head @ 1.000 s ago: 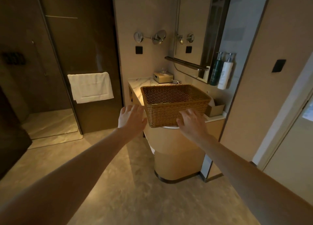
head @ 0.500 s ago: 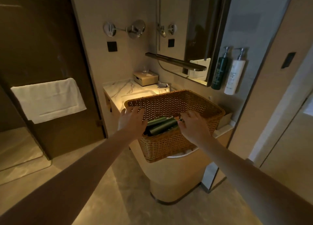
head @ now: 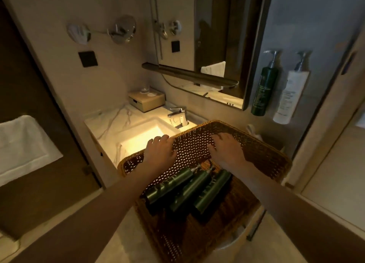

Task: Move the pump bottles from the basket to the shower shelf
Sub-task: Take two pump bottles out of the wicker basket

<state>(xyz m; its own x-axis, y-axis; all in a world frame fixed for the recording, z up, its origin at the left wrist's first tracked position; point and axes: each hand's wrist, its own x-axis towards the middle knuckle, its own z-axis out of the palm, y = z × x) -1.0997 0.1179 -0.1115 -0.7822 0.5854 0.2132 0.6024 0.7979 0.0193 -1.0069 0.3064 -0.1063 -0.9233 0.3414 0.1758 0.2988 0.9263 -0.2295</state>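
Note:
A brown wicker basket (head: pixel 276 158) stands on the vanity's near end, beside the sink. Three dark green pump bottles lie side by side on its floor, pump heads pointing away from me: the left bottle (head: pixel 169 185), the middle bottle (head: pixel 189 191) and the right bottle (head: pixel 213 191). My left hand (head: pixel 160 152) and my right hand (head: pixel 227 150) hover inside the basket, just beyond the bottles' pumps. Both hands have their fingers spread and hold nothing. The shower shelf is not in view.
A lit white sink basin (head: pixel 142 136) with a chrome tap (head: pixel 177 112) lies behind the basket, and a tissue box (head: pixel 146 100) sits at the back. A green pump bottle (head: pixel 263 90) and a white pump bottle (head: pixel 290 96) hang on the right wall. A white towel (head: pixel 21 144) hangs left.
I have come closer and now look down into the basket. Both hands went from its near wall, over the rim, to above the bottles.

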